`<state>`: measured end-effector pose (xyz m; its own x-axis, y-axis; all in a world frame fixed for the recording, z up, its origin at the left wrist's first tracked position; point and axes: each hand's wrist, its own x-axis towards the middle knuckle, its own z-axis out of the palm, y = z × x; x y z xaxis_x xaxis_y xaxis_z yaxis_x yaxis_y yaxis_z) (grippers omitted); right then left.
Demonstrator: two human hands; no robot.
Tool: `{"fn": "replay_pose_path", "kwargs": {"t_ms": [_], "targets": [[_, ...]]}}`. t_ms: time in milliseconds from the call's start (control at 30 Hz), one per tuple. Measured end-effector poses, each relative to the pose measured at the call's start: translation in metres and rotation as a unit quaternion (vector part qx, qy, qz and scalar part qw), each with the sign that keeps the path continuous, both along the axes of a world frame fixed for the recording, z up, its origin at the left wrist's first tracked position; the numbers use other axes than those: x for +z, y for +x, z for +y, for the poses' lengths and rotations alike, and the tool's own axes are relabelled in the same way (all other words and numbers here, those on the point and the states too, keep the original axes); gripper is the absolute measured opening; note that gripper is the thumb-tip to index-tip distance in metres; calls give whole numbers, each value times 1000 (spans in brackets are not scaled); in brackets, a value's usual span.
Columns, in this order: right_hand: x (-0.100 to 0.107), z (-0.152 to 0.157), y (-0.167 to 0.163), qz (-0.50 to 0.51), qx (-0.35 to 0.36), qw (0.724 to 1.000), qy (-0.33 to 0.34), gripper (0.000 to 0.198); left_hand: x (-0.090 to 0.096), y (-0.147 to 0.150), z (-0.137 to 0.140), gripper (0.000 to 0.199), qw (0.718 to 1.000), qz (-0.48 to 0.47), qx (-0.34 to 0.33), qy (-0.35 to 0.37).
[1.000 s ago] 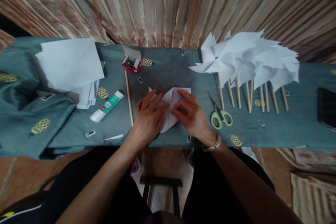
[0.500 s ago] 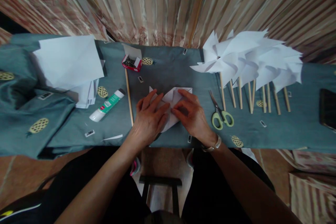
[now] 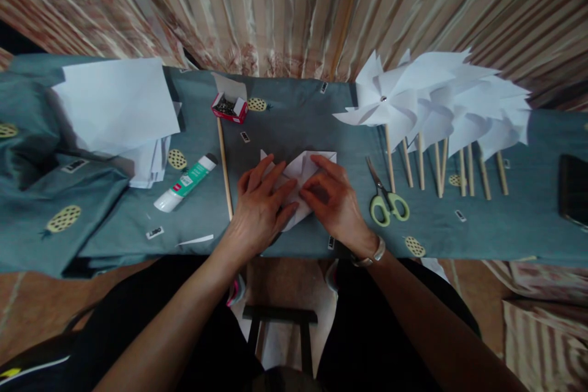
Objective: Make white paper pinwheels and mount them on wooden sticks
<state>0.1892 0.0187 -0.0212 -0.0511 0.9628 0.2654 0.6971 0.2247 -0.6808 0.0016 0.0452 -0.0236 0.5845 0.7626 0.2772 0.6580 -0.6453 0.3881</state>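
Note:
A folded sheet of white paper (image 3: 301, 165) with cut, bent-in corners lies at the middle of the table's near half. Across its left side rests my left hand (image 3: 260, 208), fingers spread and pressing it down. My right hand (image 3: 335, 196) bends over the right side, thumb and fingertips pinching at the paper near its centre. What exactly sits between those fingertips is too small to see. A wooden stick (image 3: 225, 168) lies just left of my left hand. To the right of my right hand are scissors with green handles (image 3: 388, 207), blades slightly apart.
White paper pinwheels (image 3: 413, 95) on wooden sticks overlap at the back right. A red box of small metal pins (image 3: 229, 107) stands open behind the stick. Further left are a glue stick (image 3: 186, 182) and stacked white paper (image 3: 119, 104). A dark object (image 3: 573, 187) lies far right.
Both hands keep nearly the same place and pose on the paper. The camera view has shifted very slightly.

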Motion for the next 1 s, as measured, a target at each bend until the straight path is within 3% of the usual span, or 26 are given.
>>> {"fn": "replay_pose_path", "kwargs": {"t_ms": [567,733,1000], "targets": [[-3,-1,1,6,19,1000,14,14,-3,0,0,34,1000,-10,3,-17],[-2,-7,1,-41,59,997,42,26,0,0,0,33,1000,0,1,-20],[-5,-20,-3,-137,77,987,15,47,-2,-1,2,35,1000,-19,6,-3]]}}
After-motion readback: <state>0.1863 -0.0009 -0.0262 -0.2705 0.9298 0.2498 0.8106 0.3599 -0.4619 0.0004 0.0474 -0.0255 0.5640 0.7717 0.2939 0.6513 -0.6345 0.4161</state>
